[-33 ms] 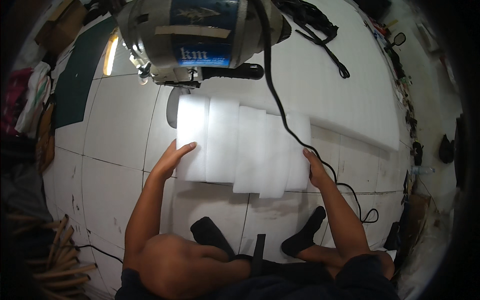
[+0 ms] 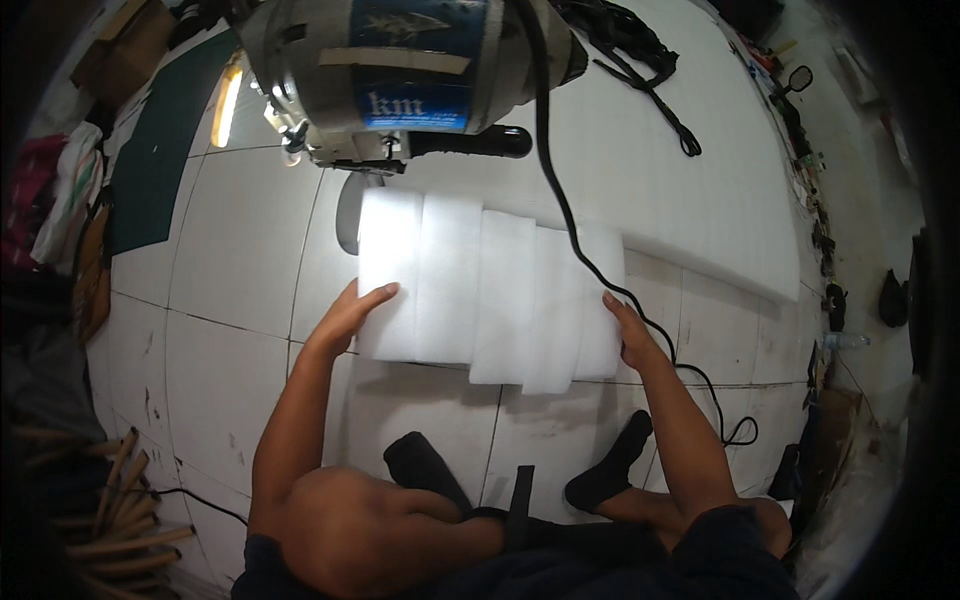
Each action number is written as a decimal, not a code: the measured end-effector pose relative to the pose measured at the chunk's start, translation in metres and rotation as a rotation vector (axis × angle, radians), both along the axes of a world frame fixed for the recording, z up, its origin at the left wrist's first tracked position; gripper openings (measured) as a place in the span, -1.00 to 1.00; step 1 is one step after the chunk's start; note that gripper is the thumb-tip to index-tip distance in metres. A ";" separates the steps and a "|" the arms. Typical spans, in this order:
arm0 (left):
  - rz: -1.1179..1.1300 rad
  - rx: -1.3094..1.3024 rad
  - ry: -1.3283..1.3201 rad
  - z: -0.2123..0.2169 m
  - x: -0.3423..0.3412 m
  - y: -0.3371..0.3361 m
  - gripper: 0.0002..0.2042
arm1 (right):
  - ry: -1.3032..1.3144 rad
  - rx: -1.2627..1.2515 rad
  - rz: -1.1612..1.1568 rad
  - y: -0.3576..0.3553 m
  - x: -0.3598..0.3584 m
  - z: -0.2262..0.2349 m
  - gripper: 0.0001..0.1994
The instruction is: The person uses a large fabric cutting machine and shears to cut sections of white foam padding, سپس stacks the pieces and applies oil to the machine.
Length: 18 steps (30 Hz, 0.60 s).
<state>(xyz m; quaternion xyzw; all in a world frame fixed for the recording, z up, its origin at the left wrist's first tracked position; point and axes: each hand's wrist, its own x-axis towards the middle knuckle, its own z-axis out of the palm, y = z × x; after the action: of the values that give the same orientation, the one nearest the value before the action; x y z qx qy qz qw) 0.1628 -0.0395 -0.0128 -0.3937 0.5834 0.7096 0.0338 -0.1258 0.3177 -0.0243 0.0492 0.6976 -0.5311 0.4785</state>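
Observation:
A row of several white foam strips (image 2: pixel 500 300) lies side by side, their near ends uneven, between my two hands. At the left end, my left hand (image 2: pixel 358 312) grips the outermost strip, thumb on its top and fingers hidden at its side. My right hand (image 2: pixel 630 330) holds the opposite end, thumb along the edge and fingers mostly hidden. Just beyond the foam stands a grey motorised cutting machine (image 2: pixel 340 85) with a black handle (image 2: pixel 470 142). Its rounded metal base plate (image 2: pixel 348 215) shows at the foam's far left corner; the blade cannot be made out.
A black power cable (image 2: pixel 560 220) hangs from the machine, crosses the foam's right end and runs along the tiled floor (image 2: pixel 230 250). Behind lies a large white foam sheet (image 2: pixel 700 215) with a black bundle (image 2: pixel 640 60) on it. Cardboard tubes (image 2: pixel 130 520) lie at lower left.

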 end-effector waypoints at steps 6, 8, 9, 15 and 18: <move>-0.048 -0.084 -0.013 -0.002 0.035 -0.002 -0.18 | 0.069 0.038 0.084 -0.019 0.032 -0.002 -0.30; -0.033 -0.084 -0.044 -0.009 0.063 0.000 -0.20 | 0.042 0.034 0.082 -0.018 0.058 -0.003 -0.31; 0.010 -0.064 -0.056 -0.006 0.078 0.002 -0.22 | 0.029 0.033 0.060 -0.020 0.073 -0.003 -0.31; 0.259 0.080 0.031 -0.024 0.200 -0.034 -0.51 | 0.163 0.228 0.314 -0.096 0.144 -0.019 0.05; 0.349 0.043 0.006 -0.028 0.247 -0.058 -0.45 | 0.230 -0.061 0.464 -0.137 0.165 -0.006 -0.01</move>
<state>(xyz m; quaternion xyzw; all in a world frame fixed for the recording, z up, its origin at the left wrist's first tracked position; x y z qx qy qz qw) 0.4101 -0.0973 -0.0410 -0.4858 0.4909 0.7184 -0.0833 0.0391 0.1812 -0.0303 -0.1875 0.7236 -0.4301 0.5062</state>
